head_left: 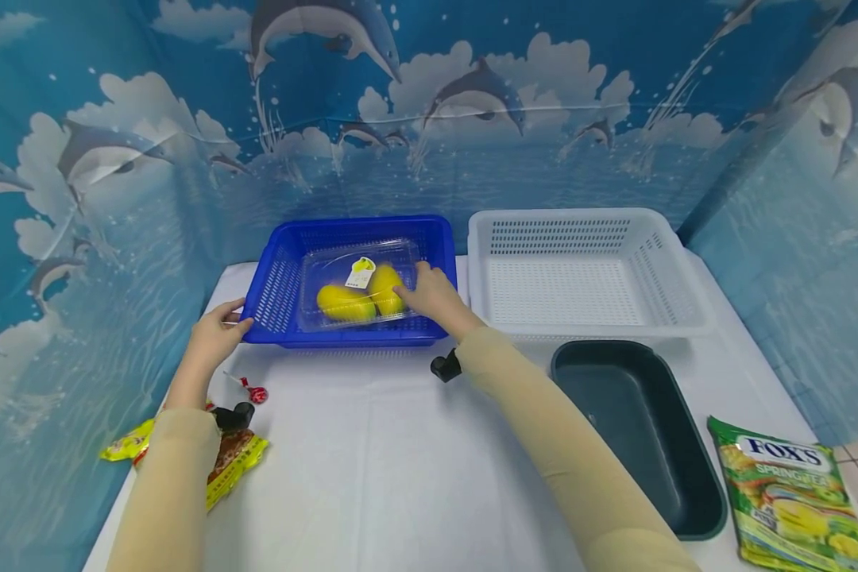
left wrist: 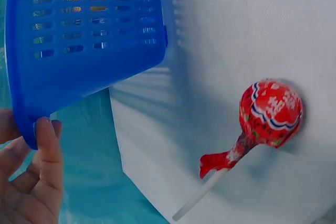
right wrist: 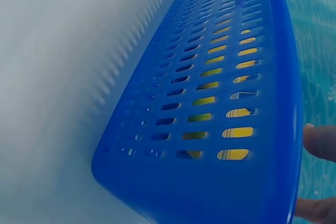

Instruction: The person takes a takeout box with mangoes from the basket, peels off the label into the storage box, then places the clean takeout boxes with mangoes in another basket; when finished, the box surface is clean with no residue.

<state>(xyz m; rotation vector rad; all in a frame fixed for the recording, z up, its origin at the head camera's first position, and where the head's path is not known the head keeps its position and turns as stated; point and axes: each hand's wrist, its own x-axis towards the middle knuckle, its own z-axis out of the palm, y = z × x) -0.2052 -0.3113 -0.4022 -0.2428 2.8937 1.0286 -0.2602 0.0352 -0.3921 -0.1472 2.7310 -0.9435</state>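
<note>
A blue basket (head_left: 272, 318) holds a clear plastic box (head_left: 314, 270) with yellow mangoes (head_left: 346, 304) inside and a white label on its lid. My left hand (head_left: 214, 330) pinches the basket's rim at the front left corner; the left wrist view shows thumb and fingers (left wrist: 48, 153) on either side of that rim. Over the basket's right part, my right hand (head_left: 439, 298) holds the box at its right end, thumb on the lid. In the right wrist view the basket's wall hides the box's grip, and only some fingertips (right wrist: 321, 142) show past the rim.
A red-wrapped lollipop (head_left: 257, 395) lies near my left wrist. Yellow snack packets (head_left: 236, 469) are partly under my left forearm. To the right stand a white basket (head_left: 586, 330) and a dark green tray (head_left: 711, 485), with a Fox's candy bag (head_left: 794, 496) beside the tray.
</note>
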